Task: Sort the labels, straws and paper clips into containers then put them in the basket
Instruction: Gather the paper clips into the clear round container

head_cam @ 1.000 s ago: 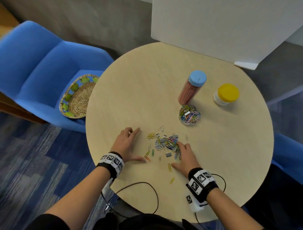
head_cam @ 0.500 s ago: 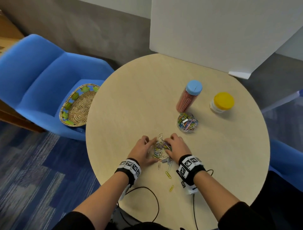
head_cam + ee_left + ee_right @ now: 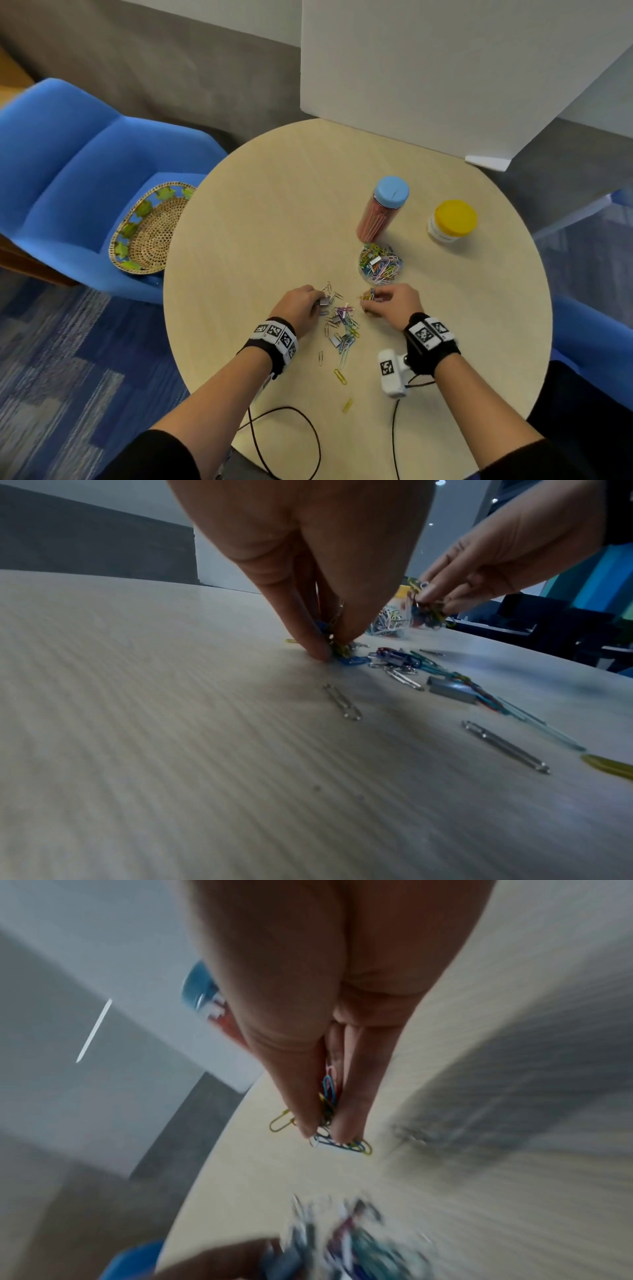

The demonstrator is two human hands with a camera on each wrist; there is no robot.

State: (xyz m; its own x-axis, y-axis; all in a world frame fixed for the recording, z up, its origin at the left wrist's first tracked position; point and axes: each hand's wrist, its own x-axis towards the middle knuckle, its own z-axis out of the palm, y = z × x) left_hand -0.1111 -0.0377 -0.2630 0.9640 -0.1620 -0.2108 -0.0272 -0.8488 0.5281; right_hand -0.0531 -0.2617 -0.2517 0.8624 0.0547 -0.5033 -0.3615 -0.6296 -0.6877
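Nearest the person, black cables (image 3: 291, 431) trail over the round table (image 3: 239, 240) edge, and two yellow clips (image 3: 340, 376) lie alone behind both wrists. Ahead of those, the loose pile of paper clips (image 3: 342, 325) sits between the two hands, mixed with a few small grey metal pieces.

The left hand (image 3: 298, 308) is down on the table at the pile's left edge, its fingers (image 3: 308, 631) pinched together on a few blue and yellow clips that touch the wood. The right hand (image 3: 394, 306) is lifted just off the table to the pile's right, its fingers (image 3: 301, 1104) pressed closed around a small bundle of coloured clips (image 3: 329, 1096), some of which hang below the fingertips.

Just beyond the right hand's fingers stands a clear jar (image 3: 379, 263), open-topped and partly filled with paper clips. Farther on, touching or nearly touching it, is a tall jar with a blue lid (image 3: 391, 192) holding reddish straws (image 3: 371, 219). To the right of that, well apart, is a short jar with a yellow lid (image 3: 455, 216).

Far off to the left of the left fingers, a woven basket (image 3: 150, 233) rests on a blue chair (image 3: 68, 164) beside the table. A white board (image 3: 445, 68) stands at the table's far edge.
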